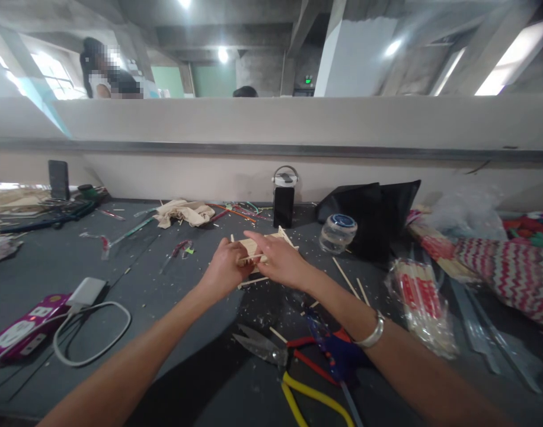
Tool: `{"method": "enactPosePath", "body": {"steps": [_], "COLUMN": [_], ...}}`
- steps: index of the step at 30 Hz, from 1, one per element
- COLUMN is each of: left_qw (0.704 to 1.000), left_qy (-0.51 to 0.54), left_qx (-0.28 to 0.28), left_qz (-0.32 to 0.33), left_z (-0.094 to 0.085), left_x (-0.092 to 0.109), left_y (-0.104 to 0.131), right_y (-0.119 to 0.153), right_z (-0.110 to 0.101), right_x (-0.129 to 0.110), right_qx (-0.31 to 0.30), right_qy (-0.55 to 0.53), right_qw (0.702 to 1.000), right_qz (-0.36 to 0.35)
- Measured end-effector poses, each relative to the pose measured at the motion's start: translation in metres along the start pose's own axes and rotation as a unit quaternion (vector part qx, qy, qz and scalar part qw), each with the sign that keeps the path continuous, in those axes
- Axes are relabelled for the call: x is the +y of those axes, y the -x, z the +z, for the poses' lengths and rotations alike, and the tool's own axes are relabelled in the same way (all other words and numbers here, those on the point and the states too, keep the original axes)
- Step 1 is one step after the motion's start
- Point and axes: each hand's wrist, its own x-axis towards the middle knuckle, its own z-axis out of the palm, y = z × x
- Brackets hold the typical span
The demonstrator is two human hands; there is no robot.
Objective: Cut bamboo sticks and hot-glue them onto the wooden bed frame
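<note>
Both hands meet over a small pale wooden stick structure (249, 244) in the middle of the dark table. My left hand (227, 265) is closed, its fingers curled round a thin wooden stick (252, 257) at the structure's near left side. From the right, my right hand (278, 259) reaches over the structure, with its index finger extended and its other fingers bent at the same stick. The fingertips partly hide the stick and the middle of the structure. Loose sticks lie just in front and to the right.
Scissors (265, 347), yellow-handled pliers (316, 394) and a blue glue gun (334, 344) lie in front. Behind stand a phone (283, 206) and a jar (338, 232). A power strip (29, 326) is left; packaged sticks (420, 296) are right. A person (106, 74) is beyond the partition.
</note>
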Motion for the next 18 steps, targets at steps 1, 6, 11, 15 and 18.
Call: {"method": "enactPosePath", "body": {"steps": [1, 6, 11, 15, 18], "left_qw": [1.000, 1.000, 1.000, 1.000, 1.000], "left_qy": [-0.002, -0.003, 0.004, 0.006, 0.002], "left_qx": [0.001, 0.004, 0.007, 0.007, 0.005], "left_qz": [-0.001, -0.005, -0.001, -0.003, -0.005], "left_z": [0.0001, -0.0008, -0.0007, -0.0008, -0.0013], "left_x": [0.0001, 0.0012, 0.0005, 0.0006, 0.0011], "left_y": [0.0000, 0.0002, 0.0002, 0.0000, -0.0001], "right_y": [0.0000, 0.0004, -0.0001, -0.0009, -0.0010], "right_z": [-0.0003, -0.0004, 0.0022, 0.0037, 0.0044], "right_x": [-0.0004, -0.0008, 0.0016, 0.0025, 0.0026], "right_qx": [0.000, 0.001, 0.007, 0.012, 0.015], "right_qy": [0.001, 0.002, -0.002, -0.005, -0.006], "right_qw": [1.000, 1.000, 1.000, 1.000, 1.000], "right_qz": [0.002, 0.004, -0.001, 0.000, 0.001]}}
